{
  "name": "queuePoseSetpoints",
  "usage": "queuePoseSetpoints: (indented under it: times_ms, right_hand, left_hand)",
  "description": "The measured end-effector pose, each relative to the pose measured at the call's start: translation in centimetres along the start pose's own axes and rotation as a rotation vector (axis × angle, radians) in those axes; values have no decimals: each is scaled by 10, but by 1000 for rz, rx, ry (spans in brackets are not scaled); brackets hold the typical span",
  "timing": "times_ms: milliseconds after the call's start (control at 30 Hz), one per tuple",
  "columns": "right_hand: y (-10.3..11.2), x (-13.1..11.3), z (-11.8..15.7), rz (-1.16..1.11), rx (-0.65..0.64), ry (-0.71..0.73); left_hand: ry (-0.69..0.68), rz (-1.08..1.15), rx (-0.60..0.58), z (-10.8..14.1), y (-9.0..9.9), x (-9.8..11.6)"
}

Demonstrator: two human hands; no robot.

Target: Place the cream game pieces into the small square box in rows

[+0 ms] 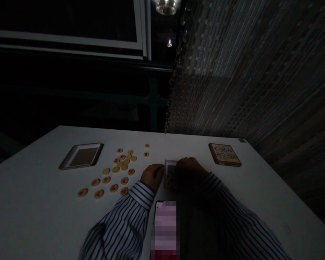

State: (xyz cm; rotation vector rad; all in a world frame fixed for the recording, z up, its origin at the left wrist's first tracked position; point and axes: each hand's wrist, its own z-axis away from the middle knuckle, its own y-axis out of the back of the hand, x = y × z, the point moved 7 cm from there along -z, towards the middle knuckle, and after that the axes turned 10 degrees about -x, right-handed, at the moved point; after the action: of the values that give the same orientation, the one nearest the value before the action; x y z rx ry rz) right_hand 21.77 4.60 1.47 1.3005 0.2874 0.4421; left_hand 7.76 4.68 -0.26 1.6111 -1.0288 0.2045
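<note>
A small open box (168,162) lies on the white table, with round pieces inside its near part. Against its left side rests my left hand (152,176), its fingers curled; whether it grips the box's edge is too dark to tell. My right hand (191,168) reaches over the right side of the box, fingers bent downward, hiding much of the inside. What its fingertips touch cannot be made out. Left of my hands, many round wooden pieces (113,188) are spread out, several with red characters, others with plain faces up.
An open, shallow box part (82,156) lies at the left of the table (43,202). On the right is a decorated box (225,154). A phone (165,227) with a lit screen lies at the near edge. Behind the table hangs a string curtain (233,72).
</note>
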Motion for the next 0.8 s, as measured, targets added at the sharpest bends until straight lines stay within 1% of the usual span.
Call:
queuePoseSetpoints:
  times_ms: [133, 467, 600, 800]
  right_hand:
    - [-1, 1, 0, -3, 11, -22]
    - [-1, 1, 1, 35, 29, 14]
    - [-4, 3, 0, 30, 6, 10]
    - [-5, 7, -2, 8, 46, 12]
  left_hand:
    - [1, -5, 0, 0, 0, 1]
    - [16, -12, -8, 0, 1, 0]
    - [20, -8, -18, 0, 0, 1]
    - [28, -20, -37, 0, 0, 1]
